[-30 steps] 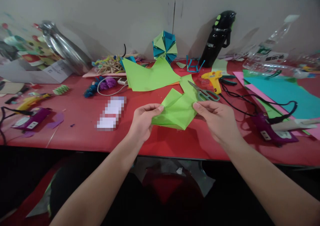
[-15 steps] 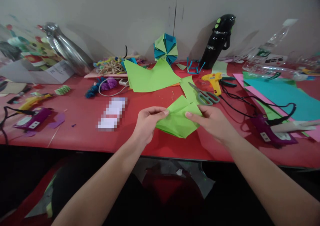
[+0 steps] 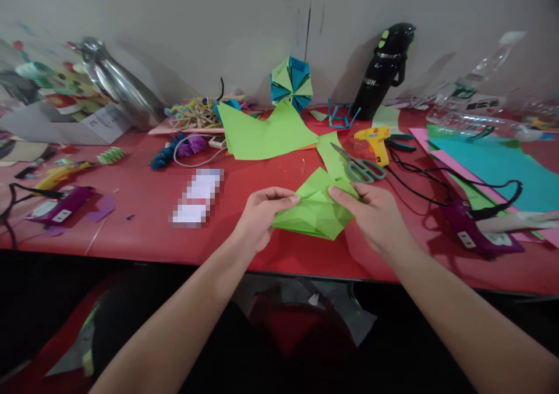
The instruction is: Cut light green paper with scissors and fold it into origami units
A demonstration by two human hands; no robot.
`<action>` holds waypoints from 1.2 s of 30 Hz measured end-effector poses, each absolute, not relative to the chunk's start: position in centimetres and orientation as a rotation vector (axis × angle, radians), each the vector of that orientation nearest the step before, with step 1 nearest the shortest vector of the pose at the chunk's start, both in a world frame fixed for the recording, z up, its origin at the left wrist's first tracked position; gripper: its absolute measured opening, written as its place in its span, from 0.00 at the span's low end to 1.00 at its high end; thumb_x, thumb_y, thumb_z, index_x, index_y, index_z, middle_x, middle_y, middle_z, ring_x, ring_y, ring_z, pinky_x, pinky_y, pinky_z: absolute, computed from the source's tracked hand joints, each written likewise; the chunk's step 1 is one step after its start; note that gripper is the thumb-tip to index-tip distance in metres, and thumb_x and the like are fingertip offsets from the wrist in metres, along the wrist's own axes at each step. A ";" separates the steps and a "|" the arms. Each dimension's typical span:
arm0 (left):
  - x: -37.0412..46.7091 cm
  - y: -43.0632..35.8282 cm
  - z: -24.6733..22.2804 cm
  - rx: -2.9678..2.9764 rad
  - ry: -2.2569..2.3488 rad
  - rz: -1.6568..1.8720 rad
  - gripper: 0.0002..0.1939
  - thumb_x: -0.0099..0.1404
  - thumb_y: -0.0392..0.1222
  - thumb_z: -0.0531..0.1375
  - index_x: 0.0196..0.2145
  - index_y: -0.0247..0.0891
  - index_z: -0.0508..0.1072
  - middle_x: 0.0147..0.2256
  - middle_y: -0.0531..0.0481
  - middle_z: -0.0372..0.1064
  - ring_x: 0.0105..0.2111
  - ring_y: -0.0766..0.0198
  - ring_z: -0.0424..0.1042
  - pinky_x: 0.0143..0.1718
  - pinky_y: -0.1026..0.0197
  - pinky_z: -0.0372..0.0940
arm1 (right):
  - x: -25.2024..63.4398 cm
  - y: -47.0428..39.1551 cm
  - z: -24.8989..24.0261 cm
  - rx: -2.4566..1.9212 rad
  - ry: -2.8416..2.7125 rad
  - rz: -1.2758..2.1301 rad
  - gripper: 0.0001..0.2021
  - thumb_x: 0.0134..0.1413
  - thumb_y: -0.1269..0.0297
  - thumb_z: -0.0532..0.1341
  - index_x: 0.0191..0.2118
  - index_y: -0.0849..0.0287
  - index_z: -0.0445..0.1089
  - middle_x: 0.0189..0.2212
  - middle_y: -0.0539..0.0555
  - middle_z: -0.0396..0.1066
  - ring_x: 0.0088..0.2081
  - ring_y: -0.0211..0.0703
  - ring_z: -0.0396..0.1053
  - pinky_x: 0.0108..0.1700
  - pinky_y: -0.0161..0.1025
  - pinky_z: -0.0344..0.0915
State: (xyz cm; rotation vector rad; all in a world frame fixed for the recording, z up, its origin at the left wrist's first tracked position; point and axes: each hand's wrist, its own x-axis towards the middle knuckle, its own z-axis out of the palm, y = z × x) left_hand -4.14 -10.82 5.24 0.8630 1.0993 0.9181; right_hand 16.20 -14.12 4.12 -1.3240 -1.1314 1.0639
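Note:
A folded light green paper (image 3: 315,212) is held between both hands above the front part of the red table. My left hand (image 3: 267,212) pinches its left corner, thumb on top. On the opposite side my right hand (image 3: 374,215) grips the paper's right edge, with the thumb pressed on the upper face. The fingers under the sheet are partly hidden. Just behind lie grey-green scissors (image 3: 363,168) on a narrow green paper piece (image 3: 332,152). A larger green sheet (image 3: 266,132) rests farther back.
On the red table (image 3: 148,240) are a pixelated flat object (image 3: 197,199), a yellow glue gun (image 3: 376,141) with black cable, purple power strips (image 3: 469,231), coloured sheets (image 3: 502,164), a black bottle (image 3: 382,71), a steel jug (image 3: 122,85) and a blue-green paper ball (image 3: 291,84).
My right thumb has moved slightly right and up on the green paper, and the sheet's right side has shifted a little. Both hands keep hold. The whole view has moved slightly.

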 end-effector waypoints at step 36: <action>-5.4 -10.7 5.8 1.052 1.003 0.934 0.10 0.52 0.43 0.73 0.31 0.35 0.83 0.30 0.47 0.78 0.29 0.65 0.74 0.30 0.64 0.67 | 16.8 -14.2 4.3 -1.385 -1.191 0.965 0.15 0.53 0.49 0.69 0.38 0.55 0.81 0.31 0.53 0.77 0.30 0.43 0.71 0.33 0.39 0.67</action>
